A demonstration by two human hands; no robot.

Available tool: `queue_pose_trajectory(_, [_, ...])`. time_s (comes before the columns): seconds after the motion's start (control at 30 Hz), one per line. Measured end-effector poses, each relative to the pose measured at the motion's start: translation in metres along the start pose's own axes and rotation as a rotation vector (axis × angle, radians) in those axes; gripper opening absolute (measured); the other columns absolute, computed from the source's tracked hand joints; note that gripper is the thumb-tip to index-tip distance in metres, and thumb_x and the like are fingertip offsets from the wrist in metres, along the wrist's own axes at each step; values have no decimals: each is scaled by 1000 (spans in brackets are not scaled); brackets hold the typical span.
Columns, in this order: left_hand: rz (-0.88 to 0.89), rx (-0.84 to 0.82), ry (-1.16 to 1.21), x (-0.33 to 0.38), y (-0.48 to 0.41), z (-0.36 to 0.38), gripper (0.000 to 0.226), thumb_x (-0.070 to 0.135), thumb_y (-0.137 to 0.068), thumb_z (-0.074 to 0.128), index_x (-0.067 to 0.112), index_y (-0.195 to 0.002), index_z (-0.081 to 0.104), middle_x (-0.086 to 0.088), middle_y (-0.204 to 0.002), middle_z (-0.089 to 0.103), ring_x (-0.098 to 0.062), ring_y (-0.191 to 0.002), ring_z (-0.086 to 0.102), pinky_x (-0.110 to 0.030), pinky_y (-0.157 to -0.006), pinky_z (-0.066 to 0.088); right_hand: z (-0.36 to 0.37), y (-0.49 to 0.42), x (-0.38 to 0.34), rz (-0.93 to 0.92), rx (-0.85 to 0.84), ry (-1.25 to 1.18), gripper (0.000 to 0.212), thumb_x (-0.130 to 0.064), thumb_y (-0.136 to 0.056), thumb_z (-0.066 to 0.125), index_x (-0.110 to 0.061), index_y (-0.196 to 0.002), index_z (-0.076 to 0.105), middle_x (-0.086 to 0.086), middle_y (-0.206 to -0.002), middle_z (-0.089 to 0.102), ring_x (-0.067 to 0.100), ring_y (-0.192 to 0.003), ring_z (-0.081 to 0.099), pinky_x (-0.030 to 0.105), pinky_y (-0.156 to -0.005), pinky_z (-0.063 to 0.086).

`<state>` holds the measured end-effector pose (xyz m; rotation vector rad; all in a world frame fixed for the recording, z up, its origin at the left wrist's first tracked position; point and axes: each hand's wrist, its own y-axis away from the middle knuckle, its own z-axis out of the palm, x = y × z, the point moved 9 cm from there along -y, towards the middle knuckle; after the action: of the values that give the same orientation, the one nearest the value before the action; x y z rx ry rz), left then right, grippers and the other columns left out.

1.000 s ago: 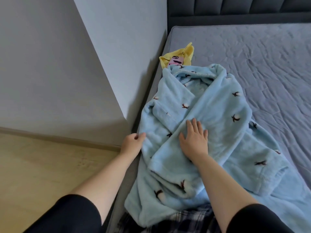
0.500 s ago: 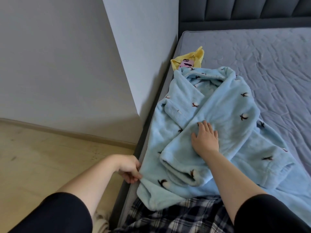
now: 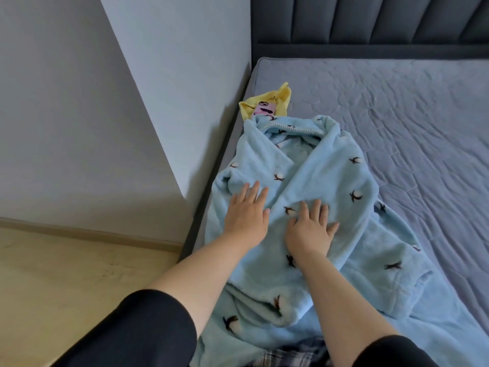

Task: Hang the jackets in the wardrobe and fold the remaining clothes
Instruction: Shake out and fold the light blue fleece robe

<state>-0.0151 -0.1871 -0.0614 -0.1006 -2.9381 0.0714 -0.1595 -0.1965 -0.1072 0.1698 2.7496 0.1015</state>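
Both hands, left point(image 3: 244, 217) and right point(image 3: 309, 229), flat, fingers spread on robe point(image 3: 330, 181); fleece looks soft, bulky, floppy, so probably best grabbed at edges.

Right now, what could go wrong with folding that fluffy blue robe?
The blue robe lies right along the mattress edge, so it might slide toward the floor. The yellow cloth peeks from under its collar and could get folded inside. The plaid cloth under its hem could too.

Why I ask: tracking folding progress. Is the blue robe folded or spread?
Partly folded: the blue robe has sides wrapped across its middle, left hand and right hand flat on it; lower end rumpled.
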Motion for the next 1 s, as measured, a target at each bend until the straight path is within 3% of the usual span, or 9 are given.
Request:
queue_pose_trajectory(0.2, [-18, -21, -75, 6, -68, 22, 59, 47, -99, 25, 24, -152, 11, -1, -161, 3, -22, -147, -6, -51, -115, -2, 6, -34, 9, -41, 33, 125, 47, -43, -95, 30, -22, -137, 38, 6, -136, 43, 27, -125, 34, 43, -102, 28])
queue_pose_trajectory(0.53, [-60, -2, -80, -22, -109, 101, 76, 61, -91, 21, 26, -151, -13, -1, -160, -11, -18, -146, -14, -47, -115, 4, -21, -93, -11, -167, 302, 3, 19, -21, -90, 44, -6, -90, 55, 13, -97, 56, 31, -92, 52, 34, -70, 35])
queue_pose_trajectory(0.6, [-34, 14, -46, -21, -112, 103, 79, 64, -84, 11, 26, -150, -13, -2, -160, -10, -18, -146, -13, -45, -115, 7, -48, -99, -36, -321, 465, -79, 14, -12, -87, 46, -2, -88, 57, 16, -93, 56, 34, -88, 51, 39, -71, 37])
queue_pose_trajectory(0.7, [-15, 34, 3, -20, -111, 103, 80, 62, -82, 9, 26, -151, -11, -1, -160, -8, -17, -146, -10, -42, -115, 8, -74, -133, -75, -499, 535, -28, 35, -11, -82, 42, -2, -113, 56, 17, -118, 54, 35, -107, 49, 42, -92, 37])
queue_pose_trajectory(0.77, [16, -10, 9, -16, -113, 105, 77, 57, -86, 15, 23, -152, -5, -2, -161, -2, -17, -147, -5, -39, -116, 9, -78, -176, -94, -492, 453, 19, 46, -14, -87, 39, -5, -132, 45, 14, -140, 43, 33, -129, 38, 45, -109, 25])
queue_pose_trajectory(0.83, [44, -47, 46, -13, -121, 97, 62, 44, -95, 27, 17, -150, 20, -8, -156, 25, -22, -143, 21, -32, -113, 19, -61, -219, -100, -421, 242, 134, 45, -20, -96, 33, -10, -140, 36, 11, -144, 40, 29, -134, 33, 51, -113, 12])
queue_pose_trajectory(0.9, [39, 8, 117, -13, -136, 72, 35, 33, -97, 35, 15, -116, 58, -11, -125, 60, -26, -108, 54, -32, -88, 37, -20, -242, -88, -353, -38, 259, 40, -22, -100, 24, -12, -137, 37, 12, -137, 44, 32, -126, 41, 54, -111, 14])
queue_pose_trajectory(0.93, [31, 47, 85, -13, -145, 58, 31, 31, -97, 35, 16, -92, 61, -11, -106, 67, -24, -86, 56, -32, -72, 37, 0, -245, -78, -332, -139, 277, 40, -23, -101, 22, -13, -136, 37, 12, -136, 46, 32, -125, 43, 53, -112, 13])
queue_pose_trajectory(1.0, [67, 130, -55, -9, -161, 30, 33, 31, -97, 36, 16, -77, 58, -11, -90, 68, -23, -68, 49, -32, -59, 27, 21, -245, -64, -328, -151, 216, 40, -26, -101, 24, -14, -137, 37, 11, -137, 48, 28, -128, 42, 48, -114, 10])
